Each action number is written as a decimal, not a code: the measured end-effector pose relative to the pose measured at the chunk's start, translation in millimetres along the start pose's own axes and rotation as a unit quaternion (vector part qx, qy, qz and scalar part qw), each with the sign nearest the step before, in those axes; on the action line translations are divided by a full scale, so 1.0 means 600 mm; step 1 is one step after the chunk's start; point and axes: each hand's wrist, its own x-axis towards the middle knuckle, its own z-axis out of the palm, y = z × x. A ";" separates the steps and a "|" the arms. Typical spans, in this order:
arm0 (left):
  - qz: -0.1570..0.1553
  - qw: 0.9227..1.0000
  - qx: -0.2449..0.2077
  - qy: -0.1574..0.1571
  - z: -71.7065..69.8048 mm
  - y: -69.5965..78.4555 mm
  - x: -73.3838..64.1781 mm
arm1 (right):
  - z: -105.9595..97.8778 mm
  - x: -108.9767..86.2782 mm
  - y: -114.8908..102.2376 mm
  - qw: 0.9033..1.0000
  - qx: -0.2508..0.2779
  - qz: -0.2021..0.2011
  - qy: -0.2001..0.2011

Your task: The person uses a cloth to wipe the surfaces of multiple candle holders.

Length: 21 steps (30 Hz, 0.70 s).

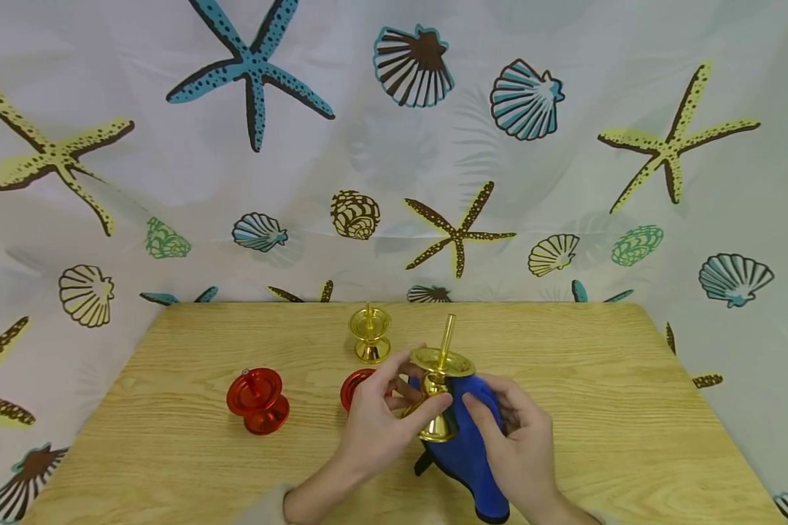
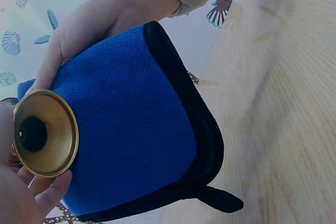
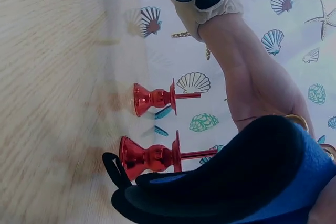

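Observation:
My left hand grips a shiny gold candle holder by its stem, held up over the table and slightly tilted. It has a shallow dish with a thin upright rod on top and a flared foot. In the left wrist view the hollow underside of the foot faces the camera. My right hand holds a blue cloth with black edging, thumb in front and fingers behind. The cloth lies against the holder's right side and hangs down below it, with a black loop at its border.
On the wooden table stand a red candle holder at left, another red one partly hidden behind my left hand, and a gold one farther back. A shell-and-starfish curtain hangs behind the table.

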 end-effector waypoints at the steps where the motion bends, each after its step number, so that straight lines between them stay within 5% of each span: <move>1: 0.003 1.000 0.004 0.002 0.000 0.000 0.000 | 0.000 -0.001 0.002 1.000 -0.002 -0.017 0.001; 7: 0.005 1.000 0.019 0.014 0.000 -0.002 0.001 | -0.006 -0.002 -0.001 0.997 -0.025 -0.069 0.008; 21: 0.009 1.000 0.007 0.024 -0.001 -0.004 -0.002 | -0.017 -0.002 -0.021 0.994 0.012 -0.107 -0.009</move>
